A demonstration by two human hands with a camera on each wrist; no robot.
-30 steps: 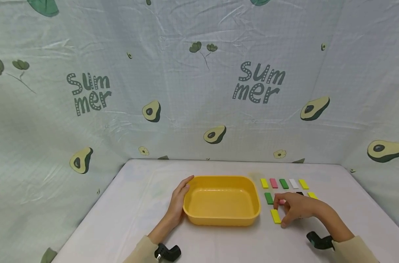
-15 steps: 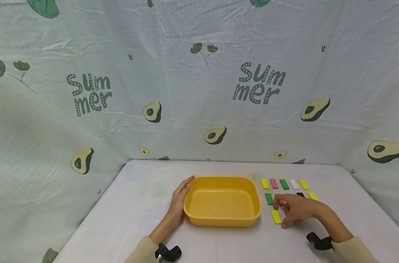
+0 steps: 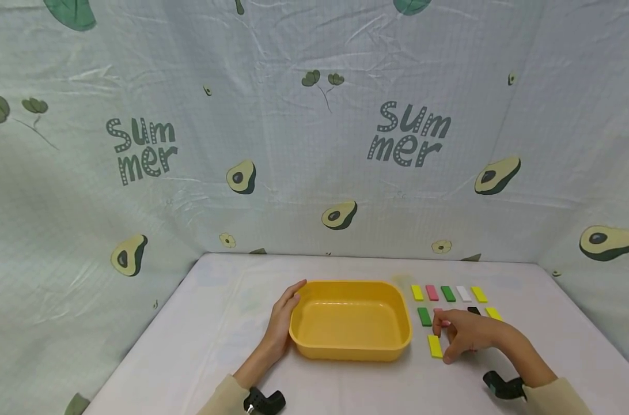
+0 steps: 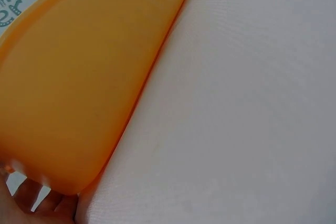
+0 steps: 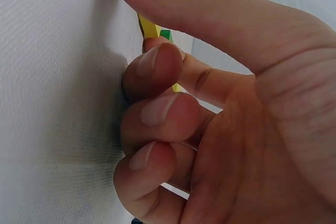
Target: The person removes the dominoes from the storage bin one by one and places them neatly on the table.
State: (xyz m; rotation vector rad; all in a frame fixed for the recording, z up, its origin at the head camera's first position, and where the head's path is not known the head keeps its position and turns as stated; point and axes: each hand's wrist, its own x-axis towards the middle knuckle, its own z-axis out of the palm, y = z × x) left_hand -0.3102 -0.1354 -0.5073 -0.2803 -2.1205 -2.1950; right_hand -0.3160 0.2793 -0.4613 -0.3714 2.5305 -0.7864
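A yellow rectangular tray point(image 3: 351, 351) stands on the white-covered table. My left hand point(image 3: 280, 321) holds its left side, with fingers round the far left corner; the left wrist view shows the tray's outer wall point(image 4: 89, 77) and part of the hand point(image 4: 44, 205). To the right of the tray, my right hand point(image 3: 472, 333) pinches a flat yellow tile point(image 3: 435, 347) between thumb and index finger, while the tile lies on the table. In the right wrist view, the other fingers point(image 5: 160, 121) are curled near the cloth, and only a yellow sliver of the tile point(image 5: 148, 27) shows.
Behind the right hand, tiles lie in rows: a yellow one point(image 3: 417, 293), a pink one point(image 3: 431, 293), a green one point(image 3: 447, 294), a white one point(image 3: 463, 294) and several more. The right hand partly covers the second row. A patterned sheet point(image 3: 294, 144) hangs behind the table.
The yellow tile under my right hand has turned very slightly straighter. Both hands and the tray stay almost where they were; the head view has tilted up a little.
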